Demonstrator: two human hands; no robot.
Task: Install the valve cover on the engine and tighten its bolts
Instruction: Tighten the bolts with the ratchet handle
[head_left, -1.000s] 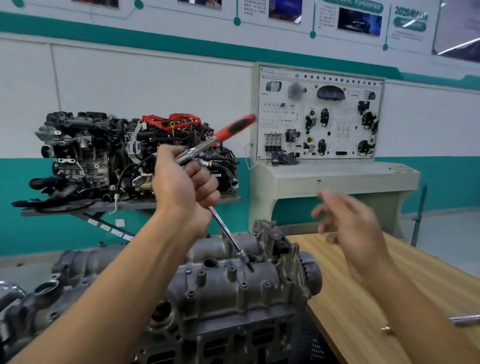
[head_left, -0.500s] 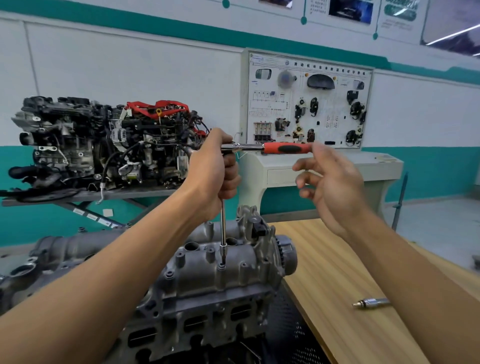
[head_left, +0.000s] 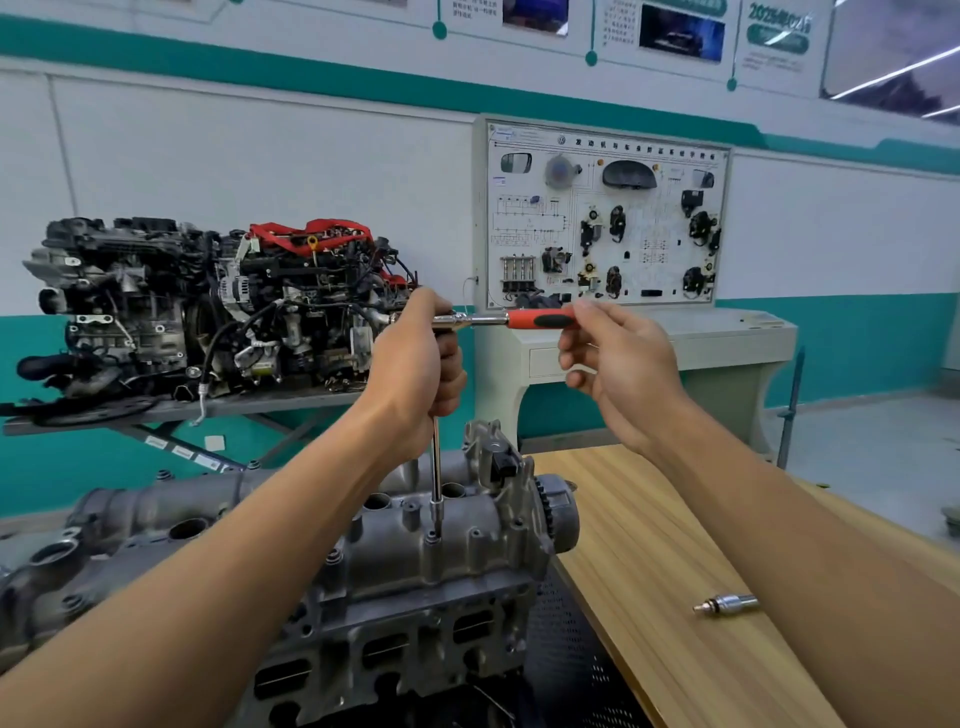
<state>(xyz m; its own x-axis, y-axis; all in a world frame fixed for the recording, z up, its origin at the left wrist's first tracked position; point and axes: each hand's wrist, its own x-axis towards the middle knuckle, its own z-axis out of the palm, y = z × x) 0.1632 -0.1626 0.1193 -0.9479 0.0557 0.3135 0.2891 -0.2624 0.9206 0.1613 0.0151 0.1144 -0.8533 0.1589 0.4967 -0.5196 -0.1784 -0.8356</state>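
The grey aluminium valve cover (head_left: 415, 571) lies on the engine in front of me. A ratchet wrench (head_left: 540, 319) with a red and black handle carries a long extension bar (head_left: 436, 467) that stands upright with its socket on a bolt (head_left: 434, 538) on the cover's top. My left hand (head_left: 415, 374) grips the head of the ratchet and the top of the extension. My right hand (head_left: 618, 364) touches the end of the handle with its fingertips, the other fingers loosely bent.
A wooden table (head_left: 675, 571) stands to the right with a small metal socket piece (head_left: 727, 604) lying on it. A second engine (head_left: 208, 306) sits on a stand at the back left. A training panel (head_left: 602, 218) on a console stands behind.
The wrench swung from tilted to upright onto the bolt, its handle now level. My right hand rose from mid-air to the handle's end.
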